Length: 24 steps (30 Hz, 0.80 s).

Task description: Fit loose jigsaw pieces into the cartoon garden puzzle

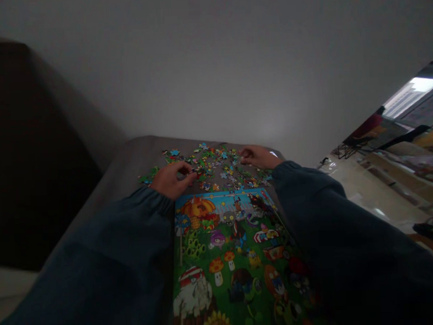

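Head view: we see the left hand [170, 179] with its grip clamped on a small jigsaw piece [194, 171], the right hand [258, 157] curled with its hold unclear, and many loose pieces [216, 163] lying unplaced beyond the cartoon puzzle picture [230, 257].

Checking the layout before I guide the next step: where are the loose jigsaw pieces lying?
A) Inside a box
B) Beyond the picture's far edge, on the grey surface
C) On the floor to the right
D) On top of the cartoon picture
B. The loose jigsaw pieces are scattered on the grey surface beyond the far edge of the cartoon picture, under the left hand and right hand.
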Motion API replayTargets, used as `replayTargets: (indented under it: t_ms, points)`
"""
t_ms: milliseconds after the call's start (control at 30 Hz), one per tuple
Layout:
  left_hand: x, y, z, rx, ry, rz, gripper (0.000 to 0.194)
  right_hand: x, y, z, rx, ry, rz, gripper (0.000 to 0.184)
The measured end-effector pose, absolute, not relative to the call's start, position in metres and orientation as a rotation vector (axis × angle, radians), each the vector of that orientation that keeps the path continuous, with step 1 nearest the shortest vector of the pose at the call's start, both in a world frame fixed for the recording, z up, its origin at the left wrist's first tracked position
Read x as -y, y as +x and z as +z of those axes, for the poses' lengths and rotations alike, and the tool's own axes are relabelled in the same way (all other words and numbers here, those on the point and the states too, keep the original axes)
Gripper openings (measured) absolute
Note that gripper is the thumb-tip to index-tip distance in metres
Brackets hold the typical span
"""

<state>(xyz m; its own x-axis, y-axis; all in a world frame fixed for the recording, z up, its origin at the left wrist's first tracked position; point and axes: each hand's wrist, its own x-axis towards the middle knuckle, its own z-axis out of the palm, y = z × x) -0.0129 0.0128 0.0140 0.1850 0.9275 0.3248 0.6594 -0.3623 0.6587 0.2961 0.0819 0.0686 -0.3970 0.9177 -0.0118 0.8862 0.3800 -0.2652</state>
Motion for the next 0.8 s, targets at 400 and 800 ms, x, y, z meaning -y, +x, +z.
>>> replayTargets:
  t_ms: [400,800]
  points:
    - [-0.008,-0.006,0.013,-1.449,2.119,1.079,0.018,0.123,0.205,0.080,2.620,-0.840,1.247,0.004]
    - [-0.008,-0.004,0.012,-1.412,2.149,1.100,0.014,0.159,0.174,0.048,2.538,-0.890,1.434,0.014]
